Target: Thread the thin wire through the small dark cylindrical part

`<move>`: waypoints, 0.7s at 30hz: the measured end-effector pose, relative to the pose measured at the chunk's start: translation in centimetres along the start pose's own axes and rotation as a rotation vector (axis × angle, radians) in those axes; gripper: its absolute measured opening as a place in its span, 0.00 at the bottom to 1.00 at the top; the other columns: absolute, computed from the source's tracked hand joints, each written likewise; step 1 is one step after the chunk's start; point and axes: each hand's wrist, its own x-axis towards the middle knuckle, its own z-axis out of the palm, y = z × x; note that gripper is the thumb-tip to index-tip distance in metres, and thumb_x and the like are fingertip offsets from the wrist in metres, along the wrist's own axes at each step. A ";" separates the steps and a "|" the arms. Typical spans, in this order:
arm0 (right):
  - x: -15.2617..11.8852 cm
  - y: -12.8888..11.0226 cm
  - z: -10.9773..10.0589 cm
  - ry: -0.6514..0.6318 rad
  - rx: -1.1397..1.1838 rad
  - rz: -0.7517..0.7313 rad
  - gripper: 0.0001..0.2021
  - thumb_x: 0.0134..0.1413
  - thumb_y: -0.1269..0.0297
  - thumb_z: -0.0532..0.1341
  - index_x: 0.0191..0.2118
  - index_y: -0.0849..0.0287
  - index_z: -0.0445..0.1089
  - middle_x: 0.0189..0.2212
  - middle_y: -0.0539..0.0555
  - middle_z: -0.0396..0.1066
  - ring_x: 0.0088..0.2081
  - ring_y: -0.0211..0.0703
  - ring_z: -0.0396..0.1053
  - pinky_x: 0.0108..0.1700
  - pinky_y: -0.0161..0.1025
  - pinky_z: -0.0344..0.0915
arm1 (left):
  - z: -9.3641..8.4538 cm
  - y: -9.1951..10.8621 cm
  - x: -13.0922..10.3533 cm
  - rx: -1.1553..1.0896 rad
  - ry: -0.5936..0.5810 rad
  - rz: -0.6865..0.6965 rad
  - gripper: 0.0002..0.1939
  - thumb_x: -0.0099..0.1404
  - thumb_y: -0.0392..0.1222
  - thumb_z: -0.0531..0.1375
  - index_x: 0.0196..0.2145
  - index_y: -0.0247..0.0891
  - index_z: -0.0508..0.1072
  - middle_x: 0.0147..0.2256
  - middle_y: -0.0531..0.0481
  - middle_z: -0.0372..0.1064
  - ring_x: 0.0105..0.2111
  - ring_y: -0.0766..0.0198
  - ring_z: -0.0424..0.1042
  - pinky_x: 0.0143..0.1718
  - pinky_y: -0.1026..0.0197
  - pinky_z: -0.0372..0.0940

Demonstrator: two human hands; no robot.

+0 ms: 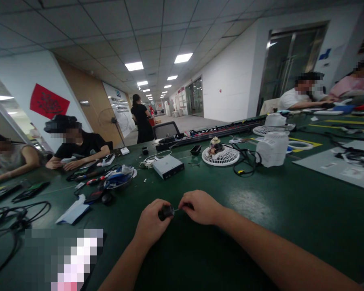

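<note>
Near the middle of the green table point(197, 250), my left hand point(153, 222) is wrapped round a small dark cylindrical part point(168, 211), whose round end faces right. My right hand point(200, 207) is just to the right of it, thumb and fingertips pinched on a thin light rod or wire point(177, 209) that reaches to the end of the cylinder. The two hands are close together but apart. What the far end of the rod touches is too small to tell.
Ahead stand a silver box point(168, 166), a small black tray point(195, 150) and a round white fan grille point(221, 155). White housings point(272, 148) and black cables are at the right. Tools, a blue cloth point(119, 176) and cables lie left. Several people are around.
</note>
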 end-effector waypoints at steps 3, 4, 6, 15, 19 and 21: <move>0.1 0.1 0.1 0.048 -0.020 0.056 0.12 0.55 0.71 0.57 0.41 0.56 0.77 0.38 0.53 0.76 0.38 0.42 0.72 0.42 0.37 0.63 | 0.0 0.2 0.0 -0.006 -0.002 0.004 0.10 0.57 0.36 0.62 0.39 0.42 0.73 0.39 0.50 0.73 0.40 0.58 0.72 0.42 0.55 0.66; 0.1 0.2 0.2 0.054 -0.034 0.078 0.12 0.56 0.71 0.56 0.41 0.56 0.77 0.38 0.53 0.76 0.39 0.43 0.72 0.42 0.37 0.63 | 0.0 0.2 0.0 -0.003 -0.002 0.007 0.10 0.57 0.36 0.62 0.39 0.42 0.73 0.39 0.50 0.73 0.40 0.57 0.72 0.42 0.55 0.66; 0.1 0.3 0.3 0.036 -0.065 0.099 0.13 0.55 0.71 0.56 0.40 0.56 0.77 0.38 0.54 0.76 0.39 0.43 0.72 0.42 0.38 0.63 | 0.0 0.3 0.0 0.013 -0.002 0.011 0.10 0.57 0.36 0.62 0.39 0.42 0.73 0.39 0.50 0.73 0.40 0.57 0.72 0.42 0.55 0.66; 0.1 0.0 0.2 0.035 -0.027 0.070 0.12 0.55 0.71 0.56 0.40 0.56 0.76 0.37 0.53 0.76 0.38 0.42 0.72 0.41 0.37 0.63 | 0.0 0.1 0.1 0.017 -0.004 0.024 0.09 0.58 0.35 0.61 0.38 0.42 0.73 0.38 0.50 0.73 0.40 0.58 0.72 0.42 0.55 0.65; 0.1 -0.2 0.0 0.005 -0.087 0.105 0.13 0.55 0.71 0.56 0.40 0.56 0.76 0.38 0.54 0.76 0.39 0.44 0.72 0.41 0.38 0.63 | 0.0 0.3 0.0 0.037 -0.018 0.021 0.10 0.57 0.36 0.62 0.38 0.42 0.73 0.38 0.49 0.73 0.39 0.57 0.72 0.41 0.55 0.65; 0.0 -0.2 -0.1 -0.023 -0.085 0.091 0.12 0.54 0.71 0.56 0.39 0.56 0.77 0.37 0.53 0.77 0.38 0.45 0.72 0.40 0.38 0.63 | 0.0 0.4 0.0 0.049 -0.020 0.026 0.10 0.56 0.36 0.63 0.38 0.42 0.74 0.38 0.49 0.74 0.39 0.56 0.72 0.41 0.54 0.65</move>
